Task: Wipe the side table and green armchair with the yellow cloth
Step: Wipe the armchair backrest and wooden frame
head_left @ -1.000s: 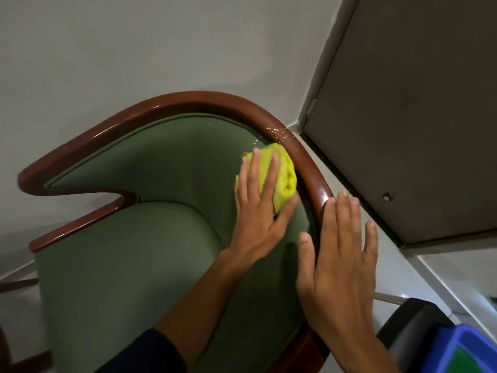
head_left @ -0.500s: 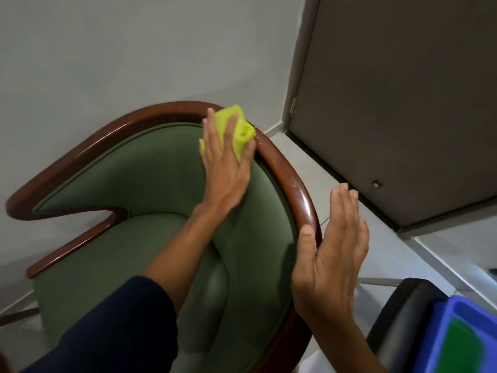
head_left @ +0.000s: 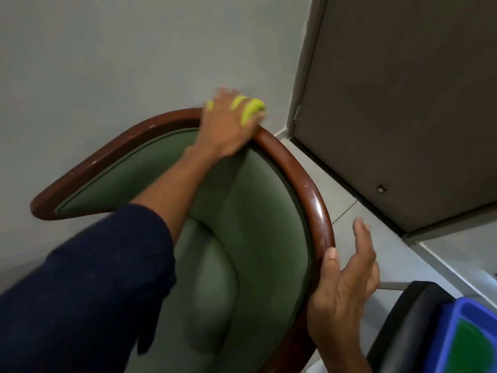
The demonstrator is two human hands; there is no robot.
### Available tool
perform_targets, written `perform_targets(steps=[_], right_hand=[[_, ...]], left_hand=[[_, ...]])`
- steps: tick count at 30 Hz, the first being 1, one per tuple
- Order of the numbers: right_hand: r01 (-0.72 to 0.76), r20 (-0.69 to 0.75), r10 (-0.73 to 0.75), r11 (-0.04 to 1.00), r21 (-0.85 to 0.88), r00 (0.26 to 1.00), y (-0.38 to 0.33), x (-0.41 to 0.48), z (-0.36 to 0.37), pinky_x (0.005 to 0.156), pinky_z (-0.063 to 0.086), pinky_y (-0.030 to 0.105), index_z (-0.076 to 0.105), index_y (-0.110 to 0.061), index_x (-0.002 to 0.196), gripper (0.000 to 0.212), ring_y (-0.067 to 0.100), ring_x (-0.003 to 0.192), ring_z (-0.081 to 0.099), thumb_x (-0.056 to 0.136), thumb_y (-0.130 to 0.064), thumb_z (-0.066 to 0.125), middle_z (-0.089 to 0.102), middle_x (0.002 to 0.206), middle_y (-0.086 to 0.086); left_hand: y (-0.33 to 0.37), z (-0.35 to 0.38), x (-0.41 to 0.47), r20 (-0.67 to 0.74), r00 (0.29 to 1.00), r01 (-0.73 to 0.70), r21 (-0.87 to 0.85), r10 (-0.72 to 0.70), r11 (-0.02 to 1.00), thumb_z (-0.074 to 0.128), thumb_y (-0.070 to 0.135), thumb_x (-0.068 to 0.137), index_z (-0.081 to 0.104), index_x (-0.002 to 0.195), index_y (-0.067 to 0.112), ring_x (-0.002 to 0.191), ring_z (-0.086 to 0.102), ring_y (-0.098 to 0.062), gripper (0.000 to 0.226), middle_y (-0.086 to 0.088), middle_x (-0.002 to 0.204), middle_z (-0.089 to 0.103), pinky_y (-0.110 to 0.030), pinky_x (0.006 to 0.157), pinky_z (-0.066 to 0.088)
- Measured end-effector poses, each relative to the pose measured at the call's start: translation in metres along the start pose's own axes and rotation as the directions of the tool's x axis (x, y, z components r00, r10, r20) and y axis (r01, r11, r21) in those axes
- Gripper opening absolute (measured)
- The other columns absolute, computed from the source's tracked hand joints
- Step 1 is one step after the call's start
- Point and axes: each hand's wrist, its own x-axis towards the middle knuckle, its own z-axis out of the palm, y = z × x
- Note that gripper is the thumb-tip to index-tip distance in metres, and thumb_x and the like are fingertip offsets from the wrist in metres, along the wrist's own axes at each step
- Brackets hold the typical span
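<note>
Overhead, left hand (head_left: 223, 130) clutching yellow cloth (head_left: 250, 110) on armchair rim (head_left: 304, 181); right hand (head_left: 344, 289) open.

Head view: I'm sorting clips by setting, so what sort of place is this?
Probably an indoor room corner, perhaps a home or a waiting area; which one cannot be told. A green armchair with a polished wooden frame stands against a plain grey wall, beside a brown door over a tiled floor.
</note>
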Motion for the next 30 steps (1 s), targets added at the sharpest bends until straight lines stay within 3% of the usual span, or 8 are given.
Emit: perform_targets(steps=[3,6,9,11,15,18,25,30], right_hand=[[0.008,-0.009,-0.008,1.0,-0.003,1.0,0.001,0.0,0.0,0.114,0.023,0.064,0.017,-0.053,0.143,0.056,-0.029,0.131,-0.001,0.09,-0.043,0.029,0.018,0.147,-0.032],[-0.002,-0.007,0.002,1.0,0.018,1.0,0.0,0.001,0.0,0.116,0.024,0.06,0.011,-0.063,0.137,0.057,-0.025,0.133,0.002,0.088,-0.042,0.032,0.021,0.147,-0.03],[-0.027,-0.019,0.028,0.998,0.055,0.999,0.0,0.002,0.002,0.115,0.027,0.06,0.017,-0.056,0.138,0.059,-0.008,0.139,0.013,0.085,-0.039,0.037,0.023,0.146,-0.029],[-0.041,-0.034,0.043,0.998,0.055,0.999,0.0,0.004,0.004,0.114,0.029,0.061,0.022,-0.05,0.138,0.058,0.001,0.139,0.017,0.084,-0.036,0.039,0.026,0.146,-0.024],[-0.06,-0.067,0.063,0.997,0.047,0.996,0.002,0.005,0.007,0.111,0.033,0.061,0.027,-0.042,0.136,0.057,0.007,0.137,0.024,0.084,-0.028,0.044,0.031,0.145,-0.018],[-0.077,-0.063,0.081,0.995,0.062,0.995,0.003,0.003,0.008,0.108,0.036,0.063,0.026,-0.044,0.135,0.053,0.006,0.136,0.023,0.085,-0.037,0.041,0.029,0.144,-0.018],[0.011,-0.001,-0.011,0.999,0.045,1.0,0.006,0.004,0.005,0.113,0.032,0.058,0.023,-0.047,0.143,0.059,-0.02,0.133,0.009,0.085,-0.045,0.033,0.028,0.149,-0.021],[-0.054,0.03,0.051,0.994,0.091,0.998,0.012,0.001,0.001,0.105,0.033,0.044,0.023,-0.046,0.145,0.057,0.007,0.142,0.015,0.088,-0.051,0.026,0.025,0.154,-0.015]], left_hand=[[-0.041,-0.003,-0.008,-0.108,0.94,0.299,-0.191,-0.323,0.935,0.034,0.052,0.1,0.023,0.155,0.021,0.155,0.002,-0.032,0.063,-0.013,0.167,0.011,-0.051,0.124,0.005],[-0.034,0.028,-0.052,-0.145,0.863,0.35,-0.522,-0.484,0.778,0.03,0.042,0.104,0.002,0.157,0.011,0.155,-0.009,-0.025,0.067,-0.009,0.168,-0.004,-0.044,0.126,-0.002],[-0.01,0.058,-0.075,-0.09,0.77,0.429,-0.661,-0.632,0.616,0.028,0.037,0.105,-0.001,0.157,0.008,0.155,-0.011,-0.023,0.066,-0.008,0.168,-0.007,-0.035,0.125,-0.007],[-0.001,0.063,-0.072,-0.095,0.74,0.442,-0.678,-0.666,0.587,0.03,0.037,0.105,0.005,0.157,0.012,0.155,-0.009,-0.024,0.063,-0.007,0.168,-0.003,-0.037,0.125,-0.005],[0.016,0.067,-0.084,-0.183,0.889,0.273,-0.525,-0.42,0.806,0.034,0.043,0.102,0.021,0.155,0.022,0.155,-0.001,-0.019,0.059,-0.002,0.168,0.011,-0.045,0.126,0.007],[0.032,0.074,-0.11,-0.158,0.954,0.149,-0.489,-0.256,0.859,0.034,0.048,0.1,0.029,0.153,0.024,0.155,0.001,-0.016,0.058,0.002,0.167,0.015,-0.05,0.125,0.014],[0.065,0.085,-0.178,-0.063,0.998,-0.028,-0.464,-0.002,0.885,0.03,0.054,0.1,0.02,0.15,0.047,0.155,0.001,-0.015,0.051,0.006,0.167,0.014,-0.055,0.122,0.02],[0.072,0.09,-0.238,-0.003,0.992,-0.107,-0.543,0.126,0.833,0.036,0.05,0.101,0.026,0.151,0.038,0.156,0.001,-0.016,0.052,0.014,0.167,0.009,-0.058,0.12,0.021]])
